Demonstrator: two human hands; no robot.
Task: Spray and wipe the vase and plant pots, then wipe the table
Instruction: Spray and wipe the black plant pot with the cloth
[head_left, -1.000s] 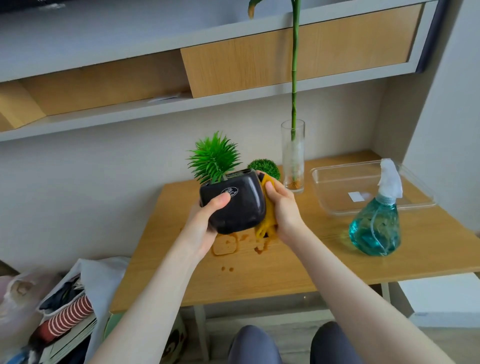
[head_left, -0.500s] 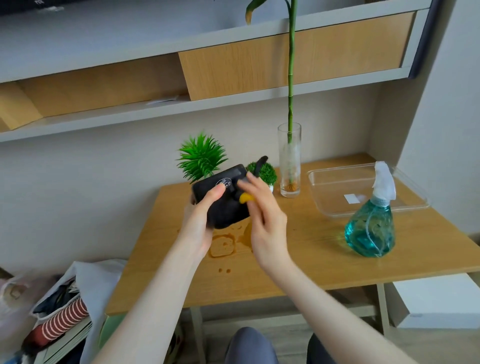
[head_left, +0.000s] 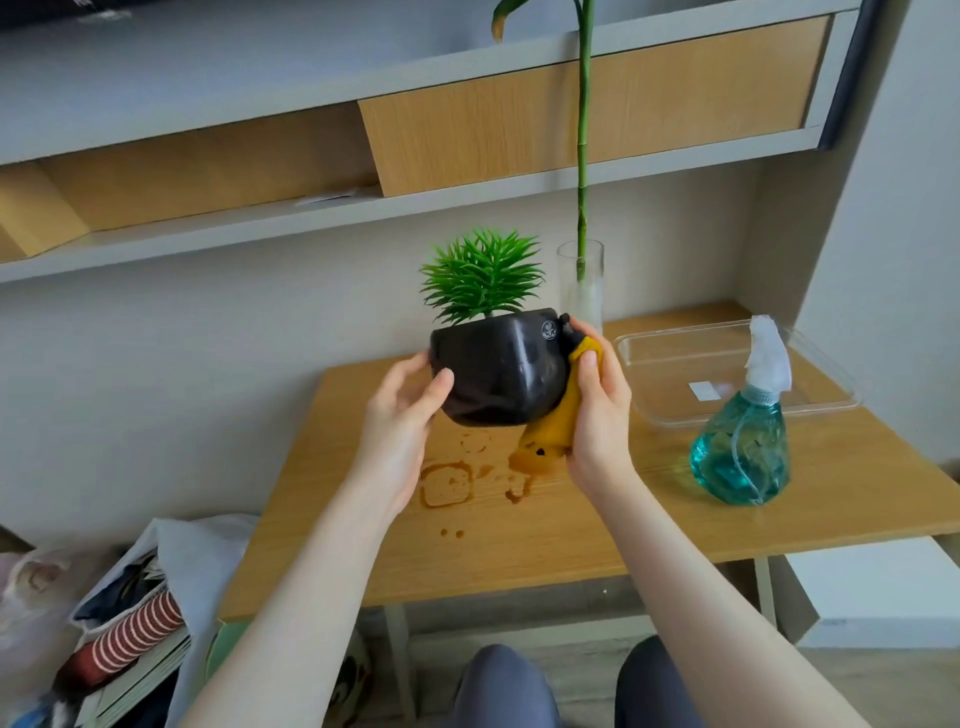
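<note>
A black plant pot (head_left: 498, 369) with a spiky green plant (head_left: 480, 278) is held up above the wooden table (head_left: 571, 519). My left hand (head_left: 402, 415) grips the pot's left side, thumb on its front. My right hand (head_left: 597, 410) holds a yellow cloth (head_left: 550, 431) pressed against the pot's right side; the cloth's end hangs below the pot. A tall glass vase (head_left: 582, 291) with a long green stem stands at the back, partly hidden by the pot and my fingers. The second small pot is hidden.
Brown wet rings and drips (head_left: 452, 483) mark the table under the pot. A teal spray bottle (head_left: 743, 447) stands at the right, in front of a clear plastic tray (head_left: 727, 374). Shelves hang above. Bags and books (head_left: 119, 623) lie on the floor at left.
My right hand moved from the pot's front to its right side, and the yellow cloth now shows there. The pot has been turned more upright and raised a little.
</note>
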